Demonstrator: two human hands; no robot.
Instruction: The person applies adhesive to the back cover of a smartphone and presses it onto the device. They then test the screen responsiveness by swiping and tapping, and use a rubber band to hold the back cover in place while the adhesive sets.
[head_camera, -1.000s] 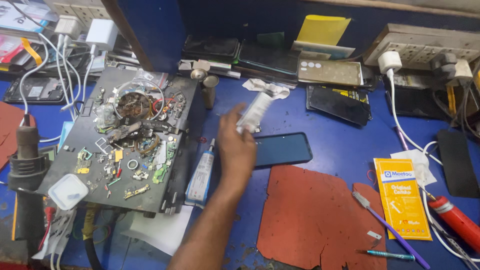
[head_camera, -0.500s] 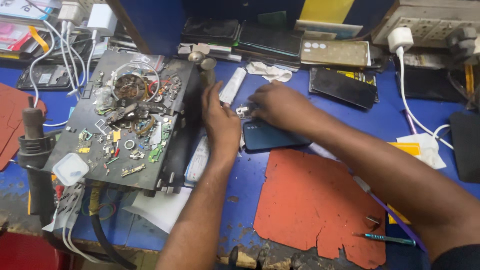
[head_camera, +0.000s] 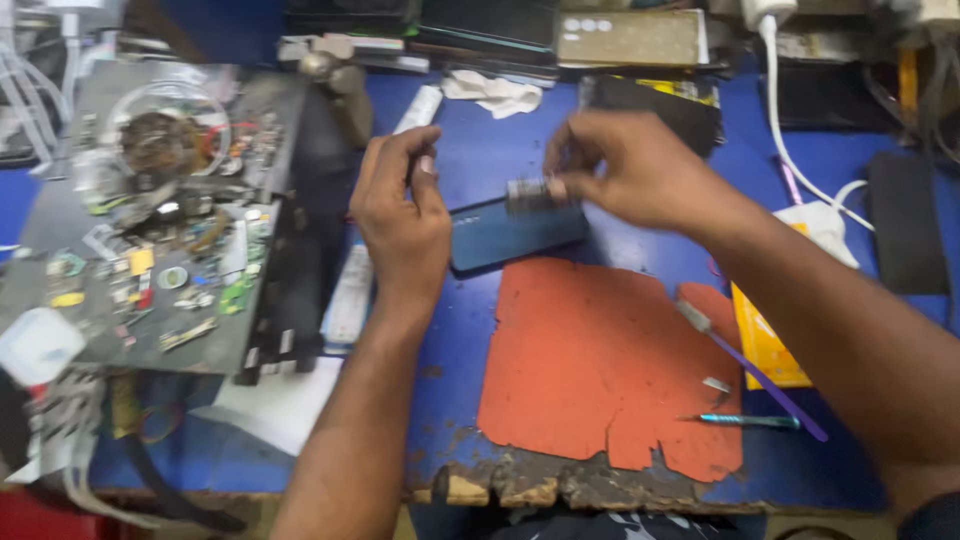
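The left hand (head_camera: 405, 215) is up over the blue table (head_camera: 640, 215). Its fingers are curled in and its thumb is pressed to the fingers near the top. It is too blurry to tell if it holds something small there. Its arm comes up from the bottom of the picture.

The right hand (head_camera: 630, 165) reaches in from the right side. Its thumb and fingers are pinched shut on a small grey blurry thing (head_camera: 530, 192). I cannot tell what that thing is. It is held just over the top edge of a flat dark blue phone (head_camera: 515, 235). The phone lies on the table, between the two hands, with its lower edge right by a big flat orange mat (head_camera: 590, 370).

The orange mat has a ragged edge near the front of the table. A thin purple stick tool (head_camera: 765, 385) and a small teal pen-shaped tool (head_camera: 750, 421) lie at its right side. A yellow packet (head_camera: 765, 340) is under the right arm.

On the left sits a grey tray (head_camera: 80, 330) full of tiny parts and screws. At the back there are more phones, a white crumpled cloth (head_camera: 495, 92) and a white cable (head_camera: 790, 140).
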